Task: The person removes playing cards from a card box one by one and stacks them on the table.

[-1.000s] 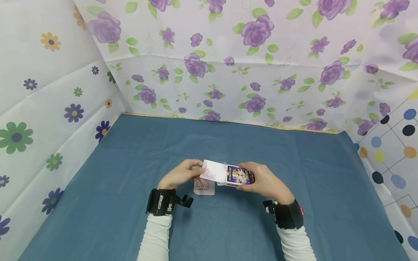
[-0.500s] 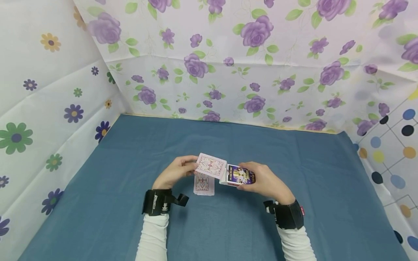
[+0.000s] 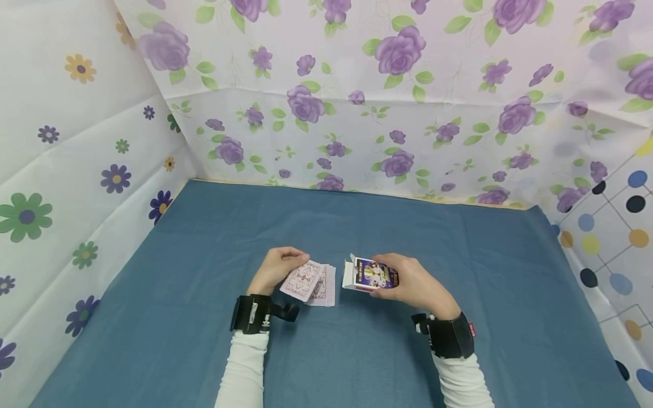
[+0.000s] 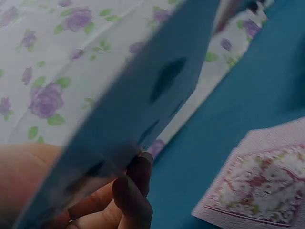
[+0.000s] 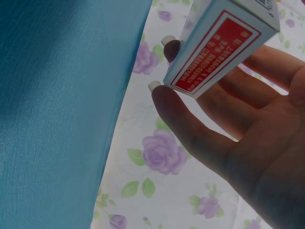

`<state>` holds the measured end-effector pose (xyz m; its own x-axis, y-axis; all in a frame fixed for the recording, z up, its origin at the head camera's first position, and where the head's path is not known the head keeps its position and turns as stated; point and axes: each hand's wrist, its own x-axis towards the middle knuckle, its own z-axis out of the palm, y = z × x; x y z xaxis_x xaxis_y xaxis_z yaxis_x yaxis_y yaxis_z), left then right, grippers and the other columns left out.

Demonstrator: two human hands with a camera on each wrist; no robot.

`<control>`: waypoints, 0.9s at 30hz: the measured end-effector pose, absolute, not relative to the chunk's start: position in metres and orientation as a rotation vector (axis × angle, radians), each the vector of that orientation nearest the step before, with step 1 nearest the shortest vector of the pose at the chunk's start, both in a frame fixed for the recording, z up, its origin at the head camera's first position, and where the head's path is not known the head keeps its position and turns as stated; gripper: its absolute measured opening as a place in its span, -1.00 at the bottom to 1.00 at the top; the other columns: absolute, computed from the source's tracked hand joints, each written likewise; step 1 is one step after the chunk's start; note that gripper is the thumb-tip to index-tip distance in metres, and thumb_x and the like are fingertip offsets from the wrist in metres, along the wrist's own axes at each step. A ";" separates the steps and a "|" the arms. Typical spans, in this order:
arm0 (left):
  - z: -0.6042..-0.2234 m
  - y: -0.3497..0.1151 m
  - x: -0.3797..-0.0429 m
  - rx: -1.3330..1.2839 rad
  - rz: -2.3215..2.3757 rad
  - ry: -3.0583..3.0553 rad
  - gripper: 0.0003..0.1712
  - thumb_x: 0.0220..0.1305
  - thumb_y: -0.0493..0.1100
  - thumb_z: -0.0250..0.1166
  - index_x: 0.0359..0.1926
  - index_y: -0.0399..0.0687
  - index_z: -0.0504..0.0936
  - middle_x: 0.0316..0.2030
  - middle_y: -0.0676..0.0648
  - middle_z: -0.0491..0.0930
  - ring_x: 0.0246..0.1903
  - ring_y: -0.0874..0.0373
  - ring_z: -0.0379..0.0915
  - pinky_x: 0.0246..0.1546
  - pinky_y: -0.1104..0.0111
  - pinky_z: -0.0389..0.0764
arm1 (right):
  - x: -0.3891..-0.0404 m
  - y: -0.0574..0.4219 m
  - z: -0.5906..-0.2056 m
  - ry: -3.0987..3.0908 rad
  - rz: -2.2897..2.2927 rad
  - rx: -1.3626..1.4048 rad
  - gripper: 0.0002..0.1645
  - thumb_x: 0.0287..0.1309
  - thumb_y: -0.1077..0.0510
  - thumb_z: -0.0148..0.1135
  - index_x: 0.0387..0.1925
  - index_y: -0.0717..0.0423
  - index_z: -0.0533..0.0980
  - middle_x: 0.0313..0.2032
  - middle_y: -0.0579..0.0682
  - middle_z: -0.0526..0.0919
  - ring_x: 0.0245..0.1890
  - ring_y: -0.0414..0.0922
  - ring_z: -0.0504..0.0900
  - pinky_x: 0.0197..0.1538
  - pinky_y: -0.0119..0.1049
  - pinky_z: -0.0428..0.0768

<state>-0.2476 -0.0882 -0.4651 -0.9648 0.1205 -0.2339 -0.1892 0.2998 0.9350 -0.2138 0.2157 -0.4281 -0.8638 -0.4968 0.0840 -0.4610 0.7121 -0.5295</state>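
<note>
My left hand (image 3: 278, 269) pinches a playing card (image 3: 302, 281) with its patterned back up, over the left part of a small stack of cards (image 3: 326, 289) on the cloth. In the left wrist view, the held card (image 4: 138, 95) shows its shaded face with dark pips, finger and thumb at its lower edge. The stack (image 4: 262, 186) lies to the right there. My right hand (image 3: 415, 283) grips a purple-fronted card box (image 3: 374, 275), its white flap end standing open toward the left. From the right wrist, the box's (image 5: 214, 55) red-panelled narrow side shows between thumb and fingers.
A blue cloth (image 3: 357, 351) covers the table. Flowered sheets (image 3: 306, 141) hang behind it and at the left, and a dotted sheet (image 3: 612, 249) hangs at the right. Both wrists wear black straps (image 3: 451, 335).
The left hand has drawn the card away from the box's mouth, leftward and down over the stack, turning it. The right hand and box have stayed nearly still.
</note>
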 end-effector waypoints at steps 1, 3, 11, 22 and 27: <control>-0.472 -0.087 -0.250 -0.081 1.706 2.334 -0.67 0.32 -0.09 0.27 -0.03 -0.23 0.65 -0.16 -0.18 0.68 -0.26 0.11 0.58 -0.17 0.25 0.55 | -0.214 0.216 -0.428 2.846 -0.853 -0.799 -0.26 -0.04 -0.01 0.50 0.18 0.19 0.48 0.06 0.10 0.61 -0.14 -0.16 0.55 -0.13 -0.26 0.53; -0.476 -0.083 -0.250 -0.111 1.679 2.381 -0.69 0.30 -0.09 0.29 -0.06 -0.23 0.67 -0.11 -0.22 0.68 -0.16 0.02 0.60 -0.07 0.18 0.55 | -0.214 0.215 -0.428 2.846 -0.852 -0.802 -0.25 -0.04 -0.01 0.50 0.17 0.19 0.49 0.06 0.10 0.61 -0.14 -0.16 0.55 -0.12 -0.25 0.53; -0.485 -0.076 -0.247 -0.132 1.636 2.539 -0.81 0.27 -0.23 0.30 -0.17 -0.26 0.71 -0.23 -0.25 0.69 -0.24 -0.04 0.61 -0.15 0.17 0.58 | -0.214 0.216 -0.428 2.842 -0.851 -0.802 -0.25 -0.03 -0.01 0.50 0.18 0.20 0.48 0.06 0.11 0.61 -0.13 -0.15 0.55 -0.12 -0.24 0.53; -0.490 -0.066 -0.243 -0.175 1.503 2.749 -0.88 0.18 -0.24 0.37 -0.34 -0.26 0.69 -0.50 -0.19 0.65 -0.54 0.11 0.49 -0.49 0.34 0.44 | -0.215 0.215 -0.430 2.842 -0.833 -0.801 -0.26 -0.04 -0.02 0.50 0.17 0.19 0.49 0.05 0.10 0.62 -0.16 -0.17 0.55 -0.13 -0.26 0.53; -0.491 -0.063 -0.243 -0.180 1.486 2.787 -0.87 0.19 -0.22 0.37 -0.35 -0.24 0.68 -0.52 -0.18 0.63 -0.56 0.11 0.46 -0.51 0.34 0.40 | -0.214 0.215 -0.431 2.838 -0.842 -0.806 -0.26 -0.04 -0.02 0.50 0.16 0.19 0.49 0.04 0.09 0.63 -0.16 -0.18 0.54 -0.13 -0.26 0.53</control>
